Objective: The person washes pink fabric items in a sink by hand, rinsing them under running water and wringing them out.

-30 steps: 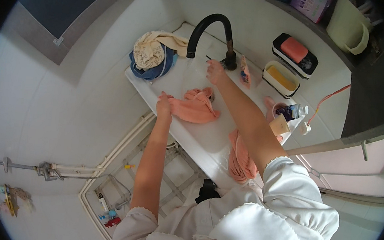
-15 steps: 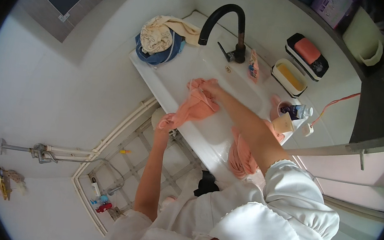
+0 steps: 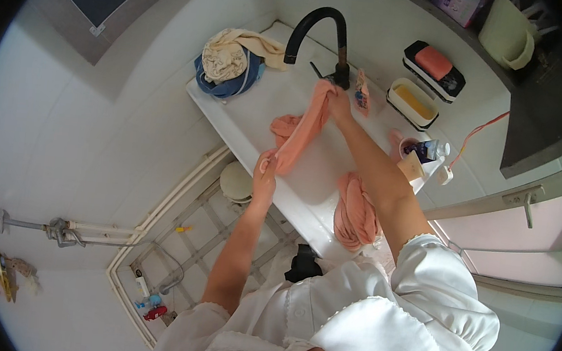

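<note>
Salmon-pink cloth (image 3: pixel 303 136) is hanging in a taut strip over the white sink (image 3: pixel 314 179), its long axis running diagonally from the sink's near-left rim toward the foot of the black gooseneck faucet (image 3: pixel 342 49). Its near end is pointing back at the person and slightly left; its far end is pointing away and to the right. A bunched part of the same colour is lying against the strip's left side, over the basin.

The left hand (image 3: pixel 265 172) is clasping the near end, fingers curled around it beside the rim. The right hand (image 3: pixel 339 103) is gripping the far end, fingers folded over the fabric just beside the faucet's base; whether it is touching the faucet, I cannot tell.

A second pink cloth (image 3: pixel 356 213) is lying crumpled at the sink's near-right part, beside the right forearm. At the far-left corner, a cream cloth (image 3: pixel 223 59) is sitting heaped on blue fabric (image 3: pixel 225 90). A pink soap bar (image 3: pixel 433 61) is resting on a wall-side dish.
</note>
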Available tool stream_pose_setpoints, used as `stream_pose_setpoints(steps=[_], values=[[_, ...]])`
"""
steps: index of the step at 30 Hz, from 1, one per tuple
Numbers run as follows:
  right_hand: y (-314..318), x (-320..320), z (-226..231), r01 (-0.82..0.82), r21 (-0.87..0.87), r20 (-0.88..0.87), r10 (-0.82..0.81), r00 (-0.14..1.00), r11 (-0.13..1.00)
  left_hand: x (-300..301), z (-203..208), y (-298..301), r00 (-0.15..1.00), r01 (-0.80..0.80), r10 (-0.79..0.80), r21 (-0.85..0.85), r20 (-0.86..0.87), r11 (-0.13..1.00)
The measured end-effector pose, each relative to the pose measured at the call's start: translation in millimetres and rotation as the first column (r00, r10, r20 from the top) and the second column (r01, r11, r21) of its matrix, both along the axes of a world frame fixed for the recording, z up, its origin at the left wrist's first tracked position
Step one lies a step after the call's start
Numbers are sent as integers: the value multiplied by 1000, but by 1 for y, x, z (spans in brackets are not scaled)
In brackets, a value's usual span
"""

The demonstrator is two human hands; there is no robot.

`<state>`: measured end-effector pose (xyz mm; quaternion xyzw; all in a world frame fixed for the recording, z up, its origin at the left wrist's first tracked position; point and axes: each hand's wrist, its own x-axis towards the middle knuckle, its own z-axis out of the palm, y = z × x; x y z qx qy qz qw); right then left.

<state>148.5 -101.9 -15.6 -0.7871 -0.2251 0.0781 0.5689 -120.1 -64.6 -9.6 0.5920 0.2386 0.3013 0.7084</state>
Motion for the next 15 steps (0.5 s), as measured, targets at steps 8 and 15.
stream_pose_setpoints(steps=[8,15], values=[[-22,-10,91,24,259,136,-61,989,966,13,13,-55,940,295,-206,-350,270,889],[-36,-16,100,-58,169,488,-32,872,984,-19,16,-55,980,192,-140,-466,144,864]])
